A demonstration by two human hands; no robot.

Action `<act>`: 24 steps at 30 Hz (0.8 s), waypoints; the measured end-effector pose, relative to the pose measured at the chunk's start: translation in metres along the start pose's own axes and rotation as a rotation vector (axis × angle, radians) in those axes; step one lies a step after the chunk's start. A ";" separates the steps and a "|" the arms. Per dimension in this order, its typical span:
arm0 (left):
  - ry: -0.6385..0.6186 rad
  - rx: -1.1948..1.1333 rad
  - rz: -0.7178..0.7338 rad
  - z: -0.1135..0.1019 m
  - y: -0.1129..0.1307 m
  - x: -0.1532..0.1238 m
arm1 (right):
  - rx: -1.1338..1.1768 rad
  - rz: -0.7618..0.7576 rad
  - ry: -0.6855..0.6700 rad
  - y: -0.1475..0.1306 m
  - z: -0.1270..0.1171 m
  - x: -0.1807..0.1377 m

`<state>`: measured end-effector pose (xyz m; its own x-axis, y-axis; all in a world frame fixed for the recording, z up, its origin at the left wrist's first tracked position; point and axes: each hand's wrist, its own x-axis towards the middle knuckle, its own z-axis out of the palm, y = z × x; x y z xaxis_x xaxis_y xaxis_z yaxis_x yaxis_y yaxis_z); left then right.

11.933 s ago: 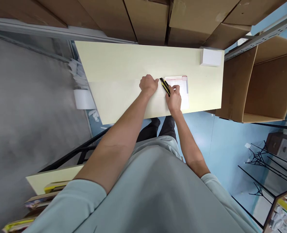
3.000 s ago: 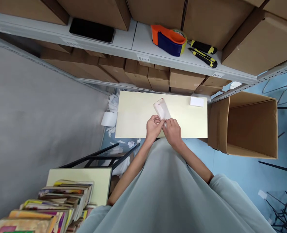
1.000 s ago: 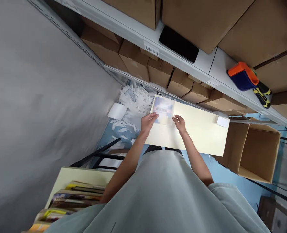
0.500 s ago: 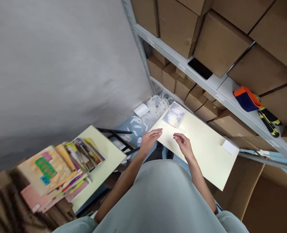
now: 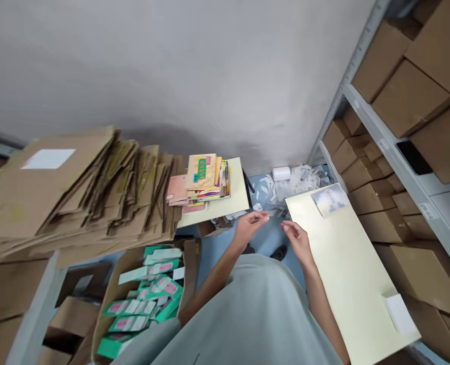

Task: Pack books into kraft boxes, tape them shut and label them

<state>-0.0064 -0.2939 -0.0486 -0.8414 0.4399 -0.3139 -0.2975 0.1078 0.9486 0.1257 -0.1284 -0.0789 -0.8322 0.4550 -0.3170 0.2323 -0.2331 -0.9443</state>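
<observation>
The person wears a pale grey-green short-sleeved top, forearms bare, and seemingly dark shoes.

Two hands, two tables, one packet

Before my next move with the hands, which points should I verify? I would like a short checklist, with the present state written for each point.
1. Left hand free: ok, it is open and holds nothing that shows.
2. Right hand free: ok, it is open, in the air beside the pale table.
3. Printed packet lying flat on that table's far corner: ok, no hand touches it.
4. Book stack steady on the small table: cannot tell; the books lie fanned out, not squared.
5. Floor between the tables free of litter: not ok, paper scraps lie there.
</observation>
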 end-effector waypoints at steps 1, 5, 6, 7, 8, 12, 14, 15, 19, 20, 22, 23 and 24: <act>0.019 -0.022 0.011 -0.008 0.001 -0.002 | -0.021 -0.009 -0.023 -0.002 0.009 0.000; 0.047 -0.099 0.042 -0.051 0.001 -0.014 | -0.094 -0.035 -0.098 -0.008 0.052 0.002; 0.059 -0.113 0.048 -0.065 0.001 -0.018 | -0.106 -0.037 -0.118 -0.009 0.066 0.002; 0.076 -0.126 0.054 -0.080 0.000 -0.022 | -0.117 -0.038 -0.139 -0.010 0.081 0.003; 0.100 -0.138 0.062 -0.097 -0.001 -0.027 | -0.129 -0.040 -0.163 -0.011 0.098 0.004; 0.197 -0.168 0.101 -0.174 -0.002 -0.048 | -0.180 -0.054 -0.276 -0.012 0.175 0.002; 0.247 -0.159 0.116 -0.214 0.000 -0.061 | -0.202 -0.063 -0.335 -0.011 0.216 -0.001; 0.269 -0.160 0.120 -0.233 0.001 -0.067 | -0.211 -0.069 -0.363 -0.010 0.236 -0.002; 0.317 -0.210 0.150 -0.304 0.009 -0.095 | -0.244 -0.104 -0.480 -0.014 0.316 -0.009; 0.336 -0.219 0.169 -0.321 0.011 -0.102 | -0.251 -0.114 -0.516 -0.017 0.335 -0.010; 0.416 -0.226 0.201 -0.352 0.014 -0.116 | -0.260 -0.138 -0.595 -0.026 0.374 -0.011; 0.476 -0.233 0.209 -0.368 0.016 -0.122 | -0.263 -0.155 -0.631 -0.031 0.393 -0.011; 0.546 -0.245 0.205 -0.383 0.017 -0.129 | -0.264 -0.176 -0.661 -0.036 0.412 -0.011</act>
<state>-0.0761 -0.6902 -0.0077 -0.9820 -0.0952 -0.1632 -0.1460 -0.1659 0.9753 -0.0806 -0.4793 -0.0048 -0.9789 -0.1663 -0.1185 0.1118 0.0488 -0.9925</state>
